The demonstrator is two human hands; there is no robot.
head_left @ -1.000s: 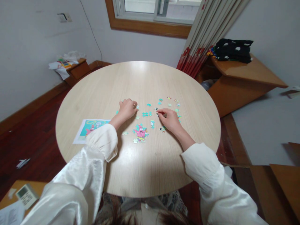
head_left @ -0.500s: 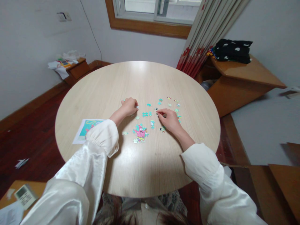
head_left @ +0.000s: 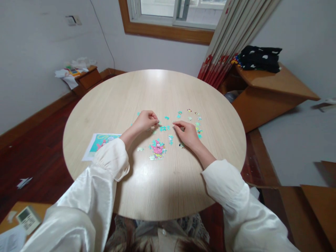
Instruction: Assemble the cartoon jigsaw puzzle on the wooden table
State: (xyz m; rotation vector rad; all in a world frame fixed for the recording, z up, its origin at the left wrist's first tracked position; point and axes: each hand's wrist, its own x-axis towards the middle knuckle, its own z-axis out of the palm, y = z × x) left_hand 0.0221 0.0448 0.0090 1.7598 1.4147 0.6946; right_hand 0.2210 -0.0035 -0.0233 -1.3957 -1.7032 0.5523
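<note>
A partly joined jigsaw puzzle [head_left: 157,149] with a pink starfish figure lies on the round table [head_left: 162,189]. Above it, my left hand [head_left: 146,120] is closed in a pinch on a small puzzle piece, mostly covered by the fingertips. My right hand [head_left: 187,133] pinches another small piece, barely visible at its fingertips. Between the hands lies a small joined teal section [head_left: 164,128]. A piece with a pale figure [head_left: 170,139] is just below, and a dark-marked piece [head_left: 181,145] sits under my right wrist.
Several loose pieces are scattered to the upper right, among them a pale green piece [head_left: 189,118]. A printed reference picture [head_left: 98,144] lies at the left, partly under my left sleeve. A wooden cabinet [head_left: 273,84] stands beyond the table on the right.
My left hand has moved right, toward the teal section, still pinching. My right hand has shifted slightly left, and the dark-and-white piece by its fingertips no longer shows on the table.
</note>
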